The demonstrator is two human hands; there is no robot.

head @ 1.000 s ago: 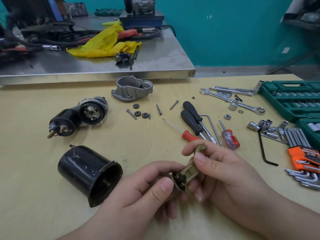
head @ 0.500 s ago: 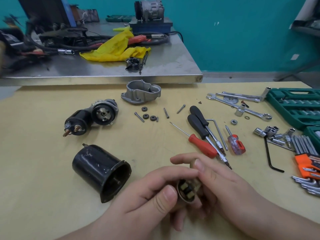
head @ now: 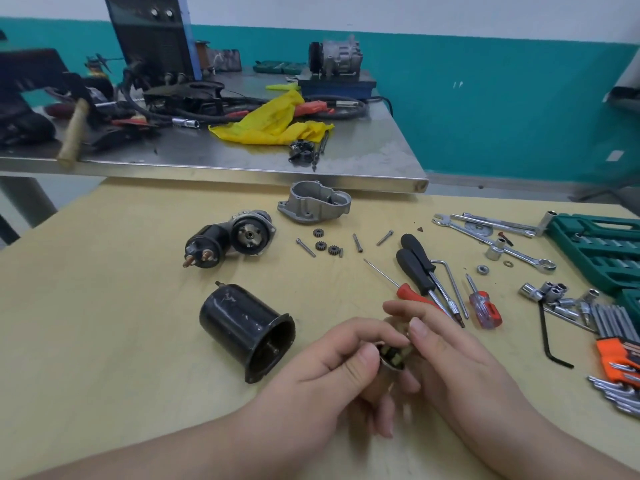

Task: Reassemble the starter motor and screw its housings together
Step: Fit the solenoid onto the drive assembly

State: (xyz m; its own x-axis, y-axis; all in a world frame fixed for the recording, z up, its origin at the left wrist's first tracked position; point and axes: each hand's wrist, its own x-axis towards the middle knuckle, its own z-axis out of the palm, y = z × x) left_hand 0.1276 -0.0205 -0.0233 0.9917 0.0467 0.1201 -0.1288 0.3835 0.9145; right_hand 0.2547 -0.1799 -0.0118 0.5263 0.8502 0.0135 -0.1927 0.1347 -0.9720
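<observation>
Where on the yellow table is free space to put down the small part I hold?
Bare: left of the black cylindrical housing; also between it and the three small gears. Crowded: right side, screwdrivers to green socket case.

No legible text, label, brand or number anywhere I look. The green socket case [head: 599, 244] at my far right shows no readable marking. The dark machine [head: 152, 32] on the steel bench has two knobs, but any lettering on it is too blurred to read. The orange hex-key holder [head: 618, 355] shows nothing legible either.
</observation>
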